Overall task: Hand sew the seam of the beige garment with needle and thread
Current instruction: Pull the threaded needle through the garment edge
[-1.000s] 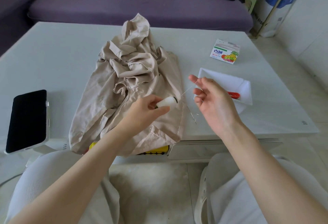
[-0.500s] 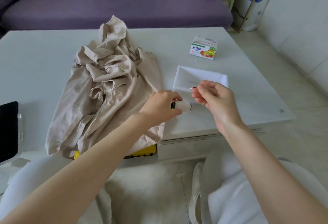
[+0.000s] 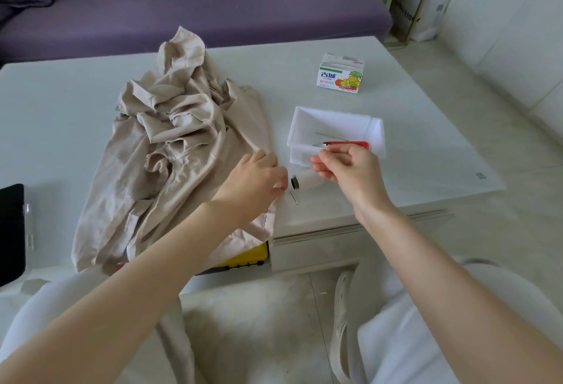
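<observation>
The crumpled beige garment (image 3: 179,146) lies on the white table (image 3: 426,152), its hem hanging over the front edge. My left hand (image 3: 259,178) rests on the garment's right edge, and its fingertips pinch the upper end of a needle (image 3: 293,197) that slants down onto the table. A white thread spool (image 3: 303,182) with a black end lies on the table between my hands. My right hand (image 3: 350,169) hovers just above the spool with fingers curled, thumb and forefinger pinched as on the thread, which is too thin to see.
A white tray (image 3: 374,134) behind my right hand holds a red-handled tool (image 3: 350,143). A small printed carton (image 3: 341,77) stands further back. A black phone (image 3: 10,231) lies at the left edge, a yellow object (image 3: 243,258) sits under the table's front, and a purple sofa (image 3: 195,9) is behind.
The spool has left my left hand and now lies on the table. My left hand has moved to the needle. My right hand has dropped lower, over the spool.
</observation>
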{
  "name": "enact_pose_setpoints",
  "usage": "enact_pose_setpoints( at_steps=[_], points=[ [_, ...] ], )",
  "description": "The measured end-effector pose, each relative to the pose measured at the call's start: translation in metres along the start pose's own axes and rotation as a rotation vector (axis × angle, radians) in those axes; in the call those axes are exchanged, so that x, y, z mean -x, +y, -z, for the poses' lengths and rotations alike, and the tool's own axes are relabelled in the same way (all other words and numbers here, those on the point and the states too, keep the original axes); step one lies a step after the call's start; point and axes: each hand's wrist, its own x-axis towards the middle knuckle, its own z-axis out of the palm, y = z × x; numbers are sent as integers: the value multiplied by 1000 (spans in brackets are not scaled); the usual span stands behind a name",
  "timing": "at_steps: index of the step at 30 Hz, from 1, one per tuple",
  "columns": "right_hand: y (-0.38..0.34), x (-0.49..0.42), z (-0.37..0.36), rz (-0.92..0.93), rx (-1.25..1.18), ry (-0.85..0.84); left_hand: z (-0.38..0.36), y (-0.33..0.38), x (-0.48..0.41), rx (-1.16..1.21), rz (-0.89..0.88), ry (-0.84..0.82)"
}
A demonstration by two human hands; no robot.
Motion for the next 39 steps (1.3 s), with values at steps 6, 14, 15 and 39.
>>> enact_pose_setpoints(
  at_steps=[6, 14, 15, 39],
  points=[
    [5, -1, -1, -36, -2, -2, 1, 0, -10, -218, -351, 70],
    [15, -6, -2, -33, 12, -3, 10, -5, -22, -496, -631, -29],
    [16, -7, -2, -28, 9, 3, 10, -6, -23, -519, -639, -44],
    [35, -36, -45, 205, -34, 32, 25, -34, 23, 670, 456, 138]
  ],
)
